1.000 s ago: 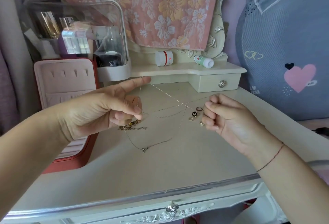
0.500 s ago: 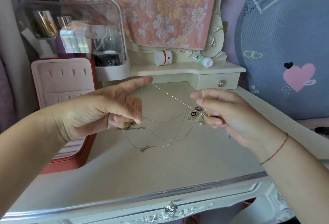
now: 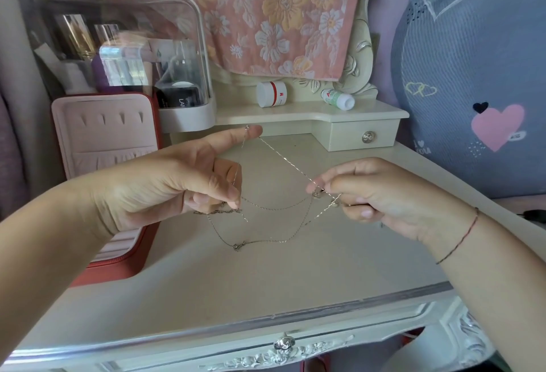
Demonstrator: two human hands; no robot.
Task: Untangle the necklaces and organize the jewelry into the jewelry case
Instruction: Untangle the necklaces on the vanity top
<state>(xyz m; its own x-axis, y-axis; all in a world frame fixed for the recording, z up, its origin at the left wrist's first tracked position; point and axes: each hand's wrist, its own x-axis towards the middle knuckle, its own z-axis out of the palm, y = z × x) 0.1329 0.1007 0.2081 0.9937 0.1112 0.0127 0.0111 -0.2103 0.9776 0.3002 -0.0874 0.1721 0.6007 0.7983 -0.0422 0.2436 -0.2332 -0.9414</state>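
Note:
Thin silver necklace chains [image 3: 285, 162] stretch tangled between my two hands above the dressing table. My left hand [image 3: 177, 182] has its forefinger straight with a chain looped over the tip, while thumb and other fingers pinch another strand. My right hand [image 3: 375, 194] pinches the chains at their crossing. Loose loops hang down to a small pendant [image 3: 238, 246] lying on the tabletop. A few rings [image 3: 317, 193] lie half hidden behind my right fingers. The pink jewelry case [image 3: 102, 135] stands open at the left, its lid upright with empty slots.
A clear cosmetics organizer [image 3: 124, 55] stands behind the case. A white jar [image 3: 271, 94] and a small bottle [image 3: 338, 99] sit on the raised shelf with a drawer [image 3: 365, 136]. A blue heart cushion [image 3: 478, 76] is at the right. The table's front edge [image 3: 266, 321] runs below.
My right hand has opened from a fist, moved up and left, and now pinches the chains at their crossing. The chain loops hang lower. My left hand has barely moved.

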